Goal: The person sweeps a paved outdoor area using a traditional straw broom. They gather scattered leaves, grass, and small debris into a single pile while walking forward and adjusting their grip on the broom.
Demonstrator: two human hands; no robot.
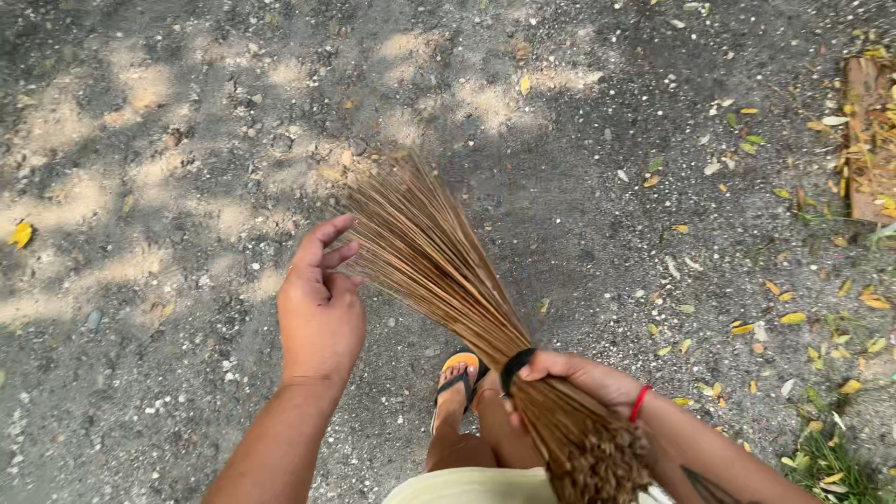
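Nearest the camera: pale shorts hem at bottom edge, then the butt end of a stick broom (pixel 448 271), a bundle of thin brown ribs. Right hand (pixel 583 378) wraps the bundle near its bound end, just above a black band (pixel 516 367); fingers curled tight around the ribs, thumb across the top. Red cord (pixel 639 403) on that wrist.

One foot in an orange-and-black sandal (pixel 459 373) sits just under the bundle, between the two arms.

Left hand (pixel 320 303) is out to the side of the broom, fingers loosely together and half curled, tips touching or just beside the fanned ribs; holds nothing. Can't tell if there is real contact with the ribs.

Broom fans outward from the grip, tips (pixel 387 187) spread over the ground, appearing to reach it at the far end.

Beyond: grey gravelly ground (pixel 187 140) with sun patches and small stones. Yellow fallen leaves (pixel 793 318) scattered mostly on the right, one lone leaf (pixel 21 233) far left. Grass (pixel 831 462) at lower right edge, a brown wooden piece (pixel 868 140) at upper right.

Risks, judged: the grip sits close to the bound end, so the long fan could twist or slip in the right hand; loose ribs may slide out past the band. Left fingers against stiff rib ends could get poked. The sandalled toes are open and near the bundle, exposed to stones.
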